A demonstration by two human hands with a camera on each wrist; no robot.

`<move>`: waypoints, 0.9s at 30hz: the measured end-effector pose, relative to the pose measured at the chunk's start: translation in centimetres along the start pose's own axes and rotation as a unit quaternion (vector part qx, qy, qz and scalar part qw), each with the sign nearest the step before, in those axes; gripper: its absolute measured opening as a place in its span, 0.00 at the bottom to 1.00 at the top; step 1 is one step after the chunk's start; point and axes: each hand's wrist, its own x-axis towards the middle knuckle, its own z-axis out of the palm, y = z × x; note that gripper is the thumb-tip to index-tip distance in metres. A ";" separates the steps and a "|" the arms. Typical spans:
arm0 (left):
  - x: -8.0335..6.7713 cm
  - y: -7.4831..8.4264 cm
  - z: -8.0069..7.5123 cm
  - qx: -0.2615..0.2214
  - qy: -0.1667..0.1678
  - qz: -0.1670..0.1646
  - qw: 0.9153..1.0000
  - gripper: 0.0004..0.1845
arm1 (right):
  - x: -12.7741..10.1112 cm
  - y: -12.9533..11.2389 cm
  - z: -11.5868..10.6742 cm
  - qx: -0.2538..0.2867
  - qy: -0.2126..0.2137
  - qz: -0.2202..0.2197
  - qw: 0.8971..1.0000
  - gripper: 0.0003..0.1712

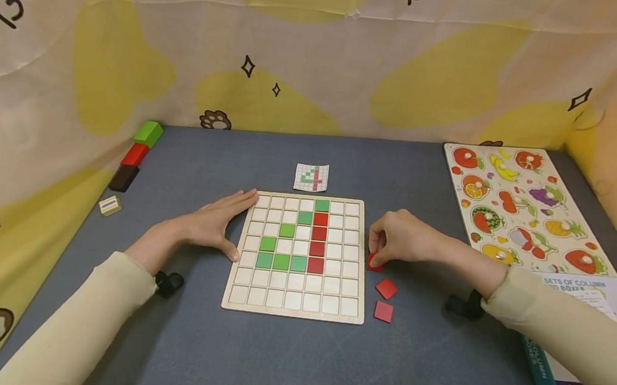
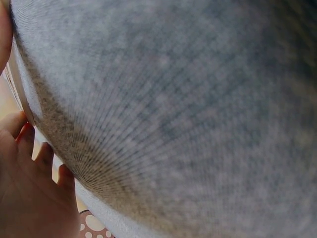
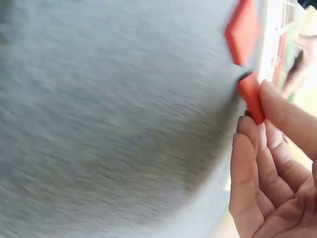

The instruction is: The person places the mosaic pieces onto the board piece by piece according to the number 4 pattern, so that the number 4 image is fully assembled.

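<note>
The right hand (image 1: pixel 401 238) pinches a red tile (image 1: pixel 374 262) on the worktop (image 1: pixel 193 342), just at 3 o'clock from the grid board (image 1: pixel 231 300). The left hand (image 1: pixel 216 224) lies flat with straight fingers, touching the board's 9 o'clock edge. Two more red tiles (image 1: pixel 385 299) lie at 6 o'clock from the pinched one.

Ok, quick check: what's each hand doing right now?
Left hand: open, flat against the board's left edge.
Right hand: pinching a red tile beside the board.
</note>
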 end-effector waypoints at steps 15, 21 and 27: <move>0.0 0.1 0.0 0.006 -0.002 -0.012 1.000 0.72 | 1.7 -6.0 3.6 0.110 0.013 -0.074 0.991 0.05; 0.1 0.0 0.0 0.007 -0.001 -0.011 1.000 0.71 | 2.2 -6.9 5.2 0.093 0.019 -0.071 0.993 0.06; 0.1 -0.1 0.0 0.007 -0.001 -0.011 1.000 0.71 | 2.1 -7.1 5.7 0.055 0.028 -0.084 0.995 0.08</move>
